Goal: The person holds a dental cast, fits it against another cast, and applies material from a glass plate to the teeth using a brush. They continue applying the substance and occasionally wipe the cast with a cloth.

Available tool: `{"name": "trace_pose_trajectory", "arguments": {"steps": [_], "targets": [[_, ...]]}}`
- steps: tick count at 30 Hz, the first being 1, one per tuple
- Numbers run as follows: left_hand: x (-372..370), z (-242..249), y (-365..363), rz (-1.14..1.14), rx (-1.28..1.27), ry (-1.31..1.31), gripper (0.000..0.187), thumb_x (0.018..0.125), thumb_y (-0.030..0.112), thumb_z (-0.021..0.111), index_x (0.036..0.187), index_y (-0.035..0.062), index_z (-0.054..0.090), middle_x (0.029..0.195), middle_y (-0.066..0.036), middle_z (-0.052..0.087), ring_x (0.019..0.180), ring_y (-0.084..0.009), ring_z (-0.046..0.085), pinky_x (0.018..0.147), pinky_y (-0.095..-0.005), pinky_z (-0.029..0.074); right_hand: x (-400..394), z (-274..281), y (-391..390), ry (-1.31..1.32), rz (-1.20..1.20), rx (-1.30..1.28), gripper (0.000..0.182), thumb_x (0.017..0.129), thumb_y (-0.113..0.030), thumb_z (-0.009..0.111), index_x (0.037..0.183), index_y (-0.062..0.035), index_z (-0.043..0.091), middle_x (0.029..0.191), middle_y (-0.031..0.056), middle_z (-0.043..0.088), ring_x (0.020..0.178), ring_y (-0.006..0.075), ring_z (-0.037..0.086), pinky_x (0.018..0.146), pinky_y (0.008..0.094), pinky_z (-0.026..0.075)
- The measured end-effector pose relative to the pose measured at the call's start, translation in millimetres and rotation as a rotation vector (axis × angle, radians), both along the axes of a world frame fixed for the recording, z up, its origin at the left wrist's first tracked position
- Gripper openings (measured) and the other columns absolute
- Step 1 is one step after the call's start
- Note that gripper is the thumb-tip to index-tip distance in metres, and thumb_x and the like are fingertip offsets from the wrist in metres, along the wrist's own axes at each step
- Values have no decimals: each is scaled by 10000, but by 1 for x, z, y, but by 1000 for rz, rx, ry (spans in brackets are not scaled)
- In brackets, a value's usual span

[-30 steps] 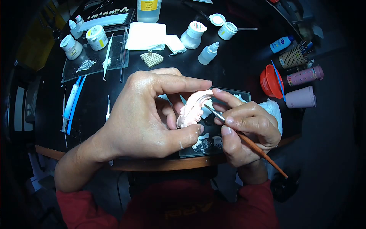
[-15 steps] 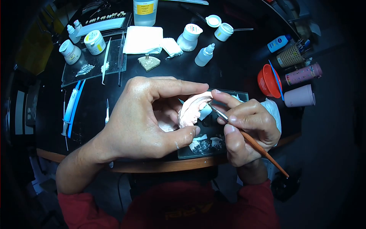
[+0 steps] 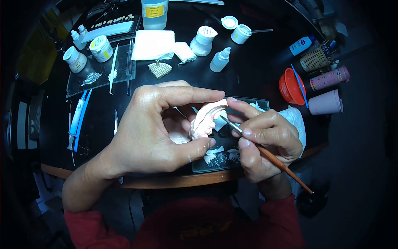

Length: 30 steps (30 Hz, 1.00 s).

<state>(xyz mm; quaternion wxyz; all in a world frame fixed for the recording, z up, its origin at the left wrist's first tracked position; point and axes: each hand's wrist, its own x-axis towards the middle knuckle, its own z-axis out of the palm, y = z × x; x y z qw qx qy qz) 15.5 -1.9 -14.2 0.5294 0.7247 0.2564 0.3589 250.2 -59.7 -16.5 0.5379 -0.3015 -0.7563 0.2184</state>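
Observation:
My left hand [image 3: 161, 128] grips a pale pink dental cast [image 3: 207, 118] between the fingers and thumb, its arch edge turned up to the right. My right hand [image 3: 269, 141] is closed round a brush [image 3: 269, 155] with a reddish-brown wooden handle and a metal neck. The brush's tip is beside the cast's inner edge; I cannot tell whether they touch. One fingertip of my right hand rests by the cast's upper end. Under both hands lies a dark glass slab [image 3: 253, 101] with white material [image 3: 213, 157] on it.
Behind my hands are a beige honeycomb tray [image 3: 159, 69], a dropper bottle [image 3: 220, 59], a white jar [image 3: 203, 41] and folded tissue [image 3: 153, 44]. At the right stand a red bowl [image 3: 292, 86] and a cup [image 3: 326, 102]. A syringe [image 3: 75, 120] lies left.
The brush tip has shifted slightly left and down, away from the cast's inner surface. The cast has tilted slightly in my left hand, and the whole view has shifted a little.

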Motion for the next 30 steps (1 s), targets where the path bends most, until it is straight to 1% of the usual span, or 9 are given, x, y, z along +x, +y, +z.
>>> {"name": "trace_pose_trajectory", "arguments": {"steps": [8, 12, 16, 20, 23, 26, 29, 30], "targets": [[-2, 2, 0, 17, -1, 13, 630, 695, 79, 864, 1296, -32, 713, 968, -86, 694, 826, -95, 650, 716, -220, 501, -2, -1, 1, -29, 19, -5, 151, 831, 69, 651, 978, 33, 650, 882, 205, 697, 1064, 467, 727, 925, 475, 643], [-2, 3, -1, 22, -35, 1, 629, 691, 81, 865, 1291, -33, 716, 963, -86, 693, 832, -96, 647, 722, -219, 497, -2, 0, 0, -44, 21, -20, 148, 831, 72, 656, 975, 35, 653, 888, 206, 700, 1094, 484, 711, 917, 465, 646], [-2, 2, 1, 13, -9, 19, 631, 695, 72, 864, 1297, -39, 709, 981, -88, 694, 837, -101, 663, 737, -227, 518, -1, 0, 1, -46, 39, -11, 161, 837, 76, 642, 993, 36, 654, 890, 202, 697, 1102, 484, 708, 928, 472, 642], [0, 0, 0, -2, -18, -30, 618, 713, 25, 858, 1304, -47, 696, 1039, -106, 712, 894, -119, 707, 788, -241, 566, 0, -1, -2, 37, 20, -41, 184, 846, 84, 613, 1019, 34, 651, 881, 183, 682, 1030, 438, 741, 968, 495, 623], [3, -2, -1, -3, -4, -60, 604, 728, -16, 847, 1310, -46, 686, 1095, -125, 725, 947, -135, 727, 817, -247, 595, 3, -3, 2, 75, 38, 21, 196, 847, 90, 599, 1028, 33, 650, 869, 169, 669, 927, 352, 761, 993, 521, 609], [4, -2, 0, 0, 0, -48, 595, 738, -33, 840, 1312, -43, 681, 1132, -135, 727, 971, -144, 733, 823, -249, 613, 0, -5, 3, 129, 12, 32, 177, 772, 113, 665, 941, 67, 694, 829, 169, 683, 782, 245, 756, 950, 511, 625], [4, -2, 0, 2, 3, -40, 592, 740, -40, 838, 1311, -42, 681, 1143, -136, 725, 972, -149, 734, 823, -256, 622, 3, -3, 4, 14, 29, 58, 189, 842, 98, 602, 1015, 40, 651, 861, 170, 669, 842, 281, 757, 989, 544, 606], [4, -2, 0, 2, 5, -41, 591, 740, -42, 838, 1310, -42, 681, 1145, -135, 724, 970, -151, 734, 824, -259, 624, 3, -3, 4, 13, 28, 55, 187, 841, 100, 604, 1012, 41, 652, 861, 171, 671, 847, 286, 759, 989, 539, 607]]}}
